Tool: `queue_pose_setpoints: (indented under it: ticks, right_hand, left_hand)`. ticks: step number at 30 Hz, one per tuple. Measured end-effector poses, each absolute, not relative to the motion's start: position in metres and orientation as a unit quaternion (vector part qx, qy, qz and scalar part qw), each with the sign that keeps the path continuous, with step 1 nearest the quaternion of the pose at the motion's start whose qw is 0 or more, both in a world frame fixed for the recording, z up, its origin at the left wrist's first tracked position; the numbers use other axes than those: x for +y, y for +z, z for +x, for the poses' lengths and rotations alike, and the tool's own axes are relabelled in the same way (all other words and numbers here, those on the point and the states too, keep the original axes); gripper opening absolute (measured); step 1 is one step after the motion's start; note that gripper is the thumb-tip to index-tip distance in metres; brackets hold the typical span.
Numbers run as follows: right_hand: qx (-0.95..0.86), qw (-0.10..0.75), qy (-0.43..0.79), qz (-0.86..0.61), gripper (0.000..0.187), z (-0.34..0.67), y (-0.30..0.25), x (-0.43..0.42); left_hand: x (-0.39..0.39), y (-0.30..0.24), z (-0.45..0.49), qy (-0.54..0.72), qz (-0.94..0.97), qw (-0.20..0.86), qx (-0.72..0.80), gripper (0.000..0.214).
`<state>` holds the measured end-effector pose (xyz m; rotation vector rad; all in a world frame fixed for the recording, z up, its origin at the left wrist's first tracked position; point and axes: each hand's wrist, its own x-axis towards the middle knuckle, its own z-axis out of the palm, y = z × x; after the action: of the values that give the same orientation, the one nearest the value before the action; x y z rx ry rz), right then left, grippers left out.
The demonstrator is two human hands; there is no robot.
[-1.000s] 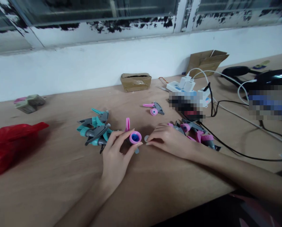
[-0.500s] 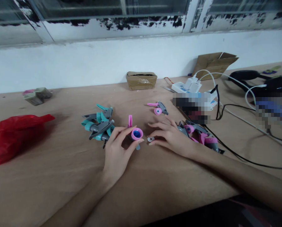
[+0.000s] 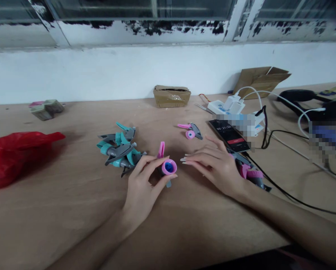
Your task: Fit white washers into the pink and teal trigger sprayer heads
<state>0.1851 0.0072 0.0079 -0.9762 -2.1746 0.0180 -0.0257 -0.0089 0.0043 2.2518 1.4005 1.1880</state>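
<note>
My left hand (image 3: 142, 187) is closed round a pink and grey trigger spray head (image 3: 171, 161). Its pink collar faces up toward me, with blue inside the opening, and a pink trigger sticks up behind. To the right of it, thumb and forefinger of my right hand (image 3: 217, 163) pinch a small pale washer (image 3: 183, 159), held apart from the collar. Beyond both hands lies another pink and grey spray head (image 3: 195, 131). A pile of teal and grey spray heads (image 3: 118, 150) is beside my left hand. More pink and grey spray heads (image 3: 252, 173) are partly hidden behind my right forearm.
A phone (image 3: 229, 135) showing a timer lies beyond my right hand, near a white power strip (image 3: 217, 107) and cables. A red plastic bag (image 3: 24, 153) is at the left. Cardboard boxes (image 3: 172, 98) (image 3: 259, 82) stand by the wall.
My right hand has picked the small washer up from the table between its fingertips. My left hand still holds the spray head. The view has shifted slightly.
</note>
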Motion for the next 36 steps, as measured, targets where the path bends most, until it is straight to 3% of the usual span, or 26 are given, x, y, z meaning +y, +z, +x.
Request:
queue_pose_setpoints:
  ticks: [4, 9, 13, 23, 36]
  right_hand:
    - [-0.819, 0.434, 0.068, -0.369, 0.013, 0.184, 0.017, -0.004]
    - [-0.755, 0.416, 0.315, -0.396, 0.010, 0.176, 0.015, -0.006]
    - [-0.718, 0.415, 0.383, -0.408, 0.010, 0.172, 0.011, -0.004]
    - [-0.763, 0.427, 0.310, -0.374, 0.003, 0.171, 0.013, -0.008]
    - [-0.832, 0.352, 0.170, -0.394, 0.008, 0.176, 0.014, -0.008]
  left_hand:
    - [-0.013, 0.004, -0.022, 0.395, 0.775, 0.141, 0.472, 0.026]
    - [-0.019, 0.001, -0.018, 0.387, 0.788, 0.156, 0.453, 0.029]
    - [-0.021, 0.000, -0.016, 0.384, 0.798, 0.155, 0.438, 0.029]
    - [-0.022, 0.001, -0.017, 0.388, 0.806, 0.149, 0.421, 0.026]
    - [-0.018, -0.007, -0.019, 0.385, 0.831, 0.103, 0.389, 0.025]
